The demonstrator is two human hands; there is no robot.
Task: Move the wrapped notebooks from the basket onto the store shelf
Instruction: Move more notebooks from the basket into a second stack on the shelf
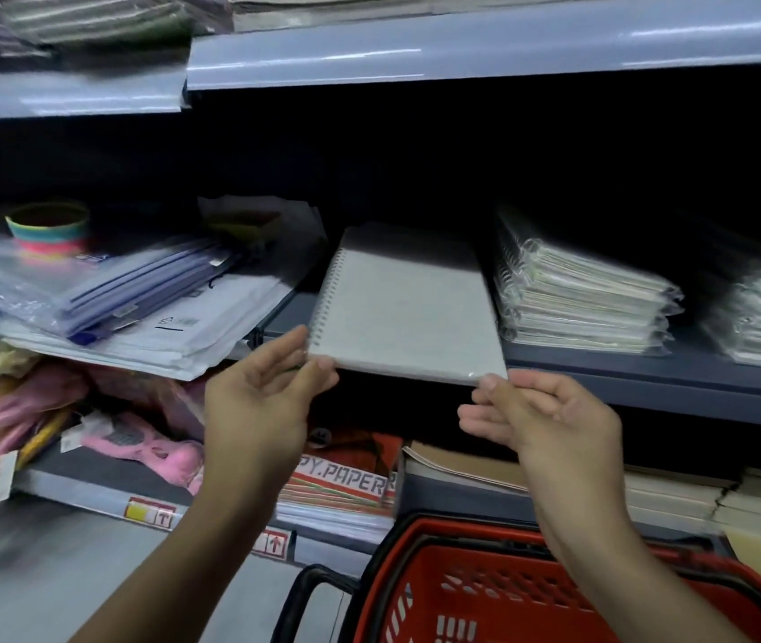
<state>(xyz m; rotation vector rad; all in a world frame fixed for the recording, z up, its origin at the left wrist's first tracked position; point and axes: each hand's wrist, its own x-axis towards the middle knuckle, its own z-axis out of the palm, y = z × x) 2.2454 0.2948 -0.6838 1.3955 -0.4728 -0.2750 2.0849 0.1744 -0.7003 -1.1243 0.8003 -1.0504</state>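
Observation:
A wrapped spiral notebook (404,313) with a pale grey cover lies partly on the middle shelf (647,378), its near edge sticking out past the shelf front. My left hand (262,401) pinches its near left corner with thumb and fingers. My right hand (541,420) touches the near right corner with its fingertips, fingers spread. To the right on the same shelf sit two stacks of wrapped notebooks (583,299). The red basket (508,591) stands below, by my right forearm; its inside is mostly hidden.
Left of the notebook lie plastic folders and envelopes (137,308) and a coloured roll (49,229). The lower shelf holds a copy paper pack (346,484), brown pads (462,466) and pink items (146,438). An upper shelf edge (462,48) overhangs.

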